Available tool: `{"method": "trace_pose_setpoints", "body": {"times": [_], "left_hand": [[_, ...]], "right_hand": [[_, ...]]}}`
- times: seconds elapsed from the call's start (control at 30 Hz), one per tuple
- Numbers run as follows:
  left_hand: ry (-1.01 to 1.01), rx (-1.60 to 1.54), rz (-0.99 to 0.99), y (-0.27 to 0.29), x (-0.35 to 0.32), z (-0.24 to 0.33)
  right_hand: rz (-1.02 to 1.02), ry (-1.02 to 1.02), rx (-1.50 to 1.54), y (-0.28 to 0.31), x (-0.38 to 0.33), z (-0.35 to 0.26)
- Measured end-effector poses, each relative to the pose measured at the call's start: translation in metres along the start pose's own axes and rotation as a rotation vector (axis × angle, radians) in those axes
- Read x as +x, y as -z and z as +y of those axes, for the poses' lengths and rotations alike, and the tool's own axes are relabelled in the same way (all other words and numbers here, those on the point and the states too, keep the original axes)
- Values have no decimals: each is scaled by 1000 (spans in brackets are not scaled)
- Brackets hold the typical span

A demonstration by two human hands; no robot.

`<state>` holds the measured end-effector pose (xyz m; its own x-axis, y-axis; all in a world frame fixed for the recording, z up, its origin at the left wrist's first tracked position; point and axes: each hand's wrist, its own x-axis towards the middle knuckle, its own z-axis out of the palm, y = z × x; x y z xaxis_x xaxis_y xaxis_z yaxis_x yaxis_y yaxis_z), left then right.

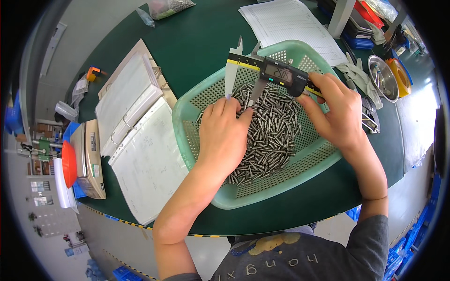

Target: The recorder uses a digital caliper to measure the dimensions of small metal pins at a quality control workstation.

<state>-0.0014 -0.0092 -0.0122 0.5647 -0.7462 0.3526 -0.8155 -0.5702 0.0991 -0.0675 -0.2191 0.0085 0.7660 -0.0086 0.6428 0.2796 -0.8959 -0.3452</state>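
My right hand [335,105] grips a digital caliper [289,77] by its body and beam, thumb underneath. The caliper's jaws stand apart and point down over a green perforated plastic basket [300,180]. My left hand [222,133] is closed in a pinch at the jaw tips, holding a small metal pin [240,108] between them, mostly hidden by the fingers. Below both hands a heap of small silvery metal pins [269,136] fills the middle of the basket.
Left of the basket lies an open ring binder [147,154] with papers, beside a scale [91,159]. Printed sheets [293,28] lie behind. White gloves [361,79] and a metal bowl [383,77] are at right. A bag of small parts [168,7] sits at the far edge.
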Motion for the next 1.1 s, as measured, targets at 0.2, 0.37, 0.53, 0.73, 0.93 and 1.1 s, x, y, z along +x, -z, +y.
{"method": "trace_pose_setpoints", "body": {"times": [0.2, 0.37, 0.53, 0.73, 0.93, 1.1], "left_hand": [[43, 32, -93, 3, -2, -1], [213, -302, 94, 5, -4, 0], [437, -858, 215, 11, -8, 0], [429, -1202, 316, 11, -12, -5], [434, -1480, 326, 15, -12, -7], [434, -1539, 309, 16, -12, -8]], "right_hand": [[-14, -10, 6, 1, 1, 1], [-23, -13, 22, 2, 1, 1], [-18, -15, 54, 2, 1, 0], [-25, 7, 81, 3, 1, 0], [-38, 33, 104, 1, 1, -3], [-49, 31, 129, 0, 1, -1]]}}
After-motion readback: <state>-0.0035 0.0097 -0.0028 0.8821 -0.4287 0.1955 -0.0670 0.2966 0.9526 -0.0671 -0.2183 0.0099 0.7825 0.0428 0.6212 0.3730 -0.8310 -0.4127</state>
